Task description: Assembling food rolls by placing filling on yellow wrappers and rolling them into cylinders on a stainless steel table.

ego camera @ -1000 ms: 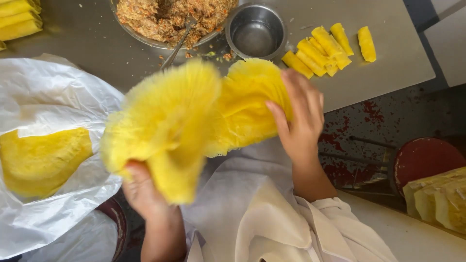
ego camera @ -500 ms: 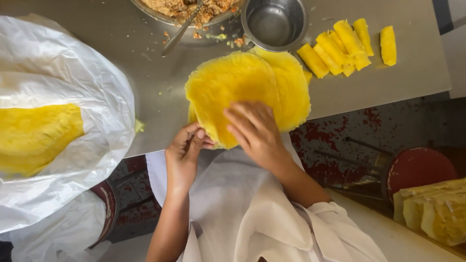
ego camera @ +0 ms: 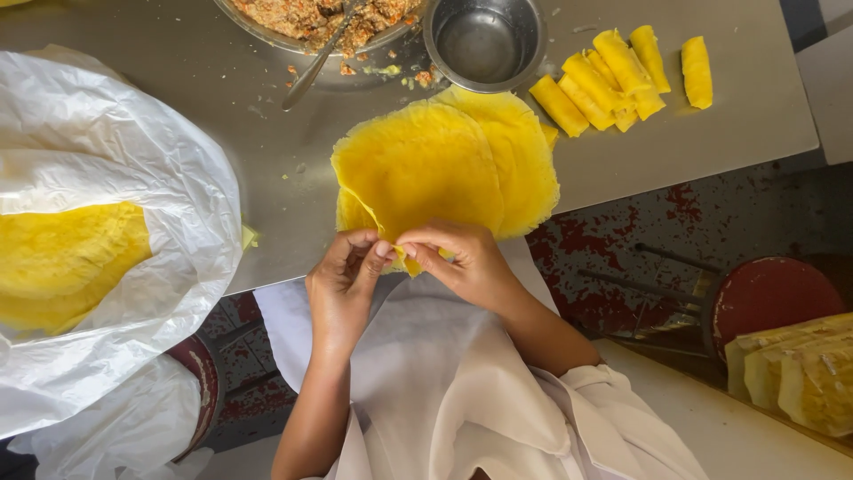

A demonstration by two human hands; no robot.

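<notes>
Grey steel table [ego camera: 178, 116]: yellow crepes [ego camera: 444, 164], filling bowl [ego camera: 311, 22], empty bowl [ego camera: 484, 40], rolls [ego camera: 613, 76], plastic bag [ego camera: 98, 222].

filling bowl [ego camera: 267, 31] cut off at top, plastic bag [ego camera: 107, 160] cropped left

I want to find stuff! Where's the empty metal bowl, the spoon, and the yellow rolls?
empty metal bowl [ego camera: 484, 43], head view, on its bare inside bottom.
spoon [ego camera: 313, 71], head view, on the middle of its handle.
yellow rolls [ego camera: 613, 76], head view, on a roll mid-pile.

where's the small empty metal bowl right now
In the head view, the small metal bowl sits top centre on the table, just beyond the yellow wrappers.
</notes>
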